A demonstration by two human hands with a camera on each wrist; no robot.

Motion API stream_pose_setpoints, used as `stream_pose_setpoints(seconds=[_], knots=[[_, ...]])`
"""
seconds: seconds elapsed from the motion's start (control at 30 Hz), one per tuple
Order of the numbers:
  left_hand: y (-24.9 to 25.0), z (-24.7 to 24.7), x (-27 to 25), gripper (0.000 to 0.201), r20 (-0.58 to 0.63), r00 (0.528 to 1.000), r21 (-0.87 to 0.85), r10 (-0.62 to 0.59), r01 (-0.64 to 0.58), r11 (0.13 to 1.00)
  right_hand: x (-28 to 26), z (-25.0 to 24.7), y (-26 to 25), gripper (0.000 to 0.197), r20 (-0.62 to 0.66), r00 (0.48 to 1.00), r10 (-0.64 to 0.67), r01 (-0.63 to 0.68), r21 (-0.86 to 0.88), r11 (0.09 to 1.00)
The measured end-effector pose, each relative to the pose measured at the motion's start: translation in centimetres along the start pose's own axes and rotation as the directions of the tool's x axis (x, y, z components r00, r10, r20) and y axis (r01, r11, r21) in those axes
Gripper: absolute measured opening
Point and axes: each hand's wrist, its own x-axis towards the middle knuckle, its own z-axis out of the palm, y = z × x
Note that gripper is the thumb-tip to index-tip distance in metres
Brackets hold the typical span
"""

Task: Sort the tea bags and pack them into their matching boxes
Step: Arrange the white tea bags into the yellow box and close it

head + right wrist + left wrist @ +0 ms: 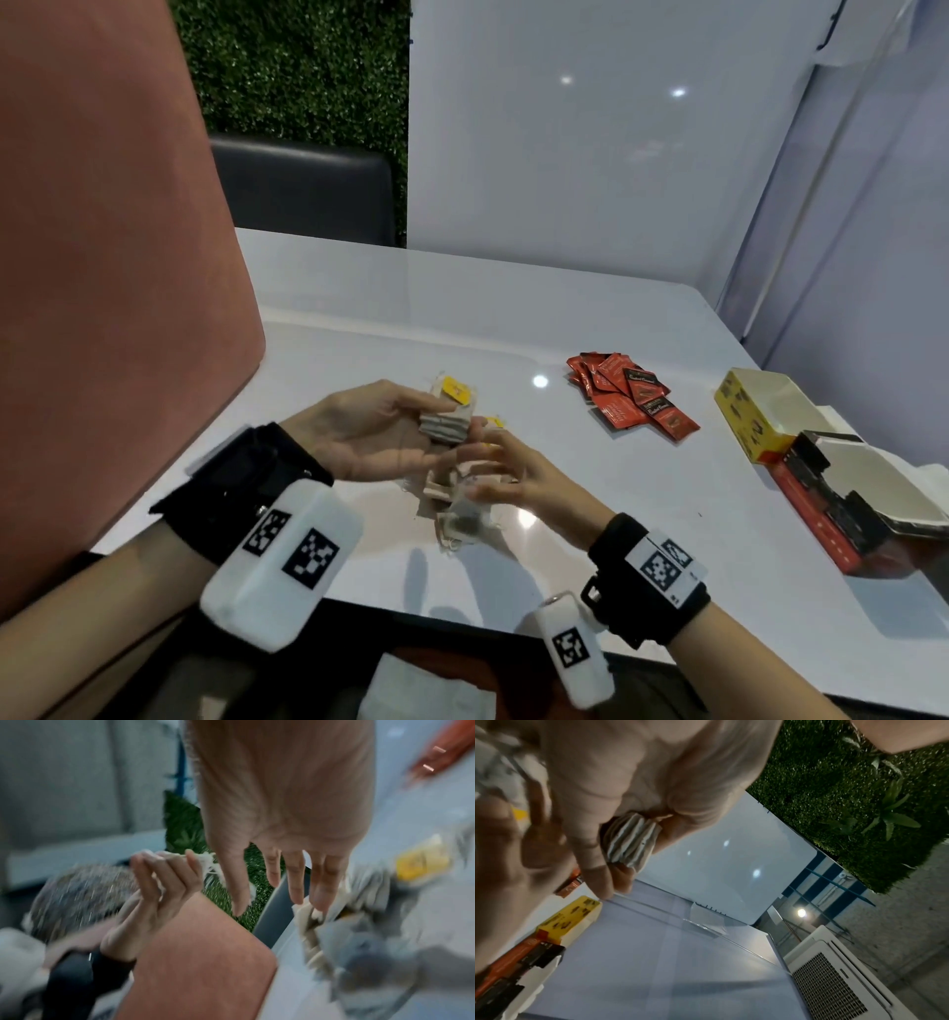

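Note:
My left hand [434,448] is raised over the white table [513,318] and grips a stack of white paper tea bags [445,427] with a yellow tag [457,389]. The left wrist view shows that stack [631,843] edge-on between thumb and fingers. Just right of it, my right hand [493,468] has its fingers spread and straight over a loose heap of white tea bags [462,514]. In the blurred right wrist view its fingertips [318,900] touch that heap [342,925]. A pile of red sachets [631,395] lies further right. An open yellow box [755,416] and an open red-and-black box [821,519] stand at the right.
A pink padded seat back [102,282] rises on the left, close to my left forearm. A dark chair [308,190] stands behind the table. White panels [590,154] wall off the far and right sides. White paper [426,694] lies on my lap below the table's front edge.

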Motion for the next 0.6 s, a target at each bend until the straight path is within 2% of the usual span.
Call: stream_pose_setpoints(seconds=[0.1, 0.17, 0.3, 0.4, 0.5, 0.6], knots=[[0.9, 0.6, -0.4, 0.052, 0.024, 1.000, 0.018, 0.011, -0.011, 1.000, -0.3, 1.2, -0.4, 0.044, 0.097, 0.995, -0.030, -0.010, 0.381, 0.924], [0.8, 0.6, -0.5, 0.053, 0.017, 1.000, 0.002, 0.019, -0.019, 1.000, -0.8, 1.7, -0.6, 0.038, 0.107, 0.992, -0.067, 0.001, 0.523, 0.853], [-0.5, -0.3, -0.5, 0.050, -0.062, 0.998, -0.041, 0.029, -0.032, 0.999, -1.7, 1.6, -0.1, 0.043, 0.022, 0.997, -0.072, 0.041, 0.642, 0.765], [-1.7, -0.8, -0.1, 0.057, -0.069, 0.997, -0.088, 0.022, -0.028, 0.996, -2.5, 1.7, 0.0, 0.047, 0.015, 0.996, -0.085, 0.049, 0.712, 0.701], [-2.3, -0.9, 0.2, 0.060, -0.063, 0.998, -0.121, 0.017, -0.025, 0.992, -2.4, 1.7, -0.1, 0.042, -0.006, 0.998, -0.069, 0.049, 0.758, 0.650], [-2.4, -1.5, 0.3, 0.071, -0.108, 0.993, -0.174, 0.049, -0.068, 0.982, -2.4, 0.9, 0.0, 0.037, -0.047, 0.999, 0.002, 0.037, 0.808, 0.588]])
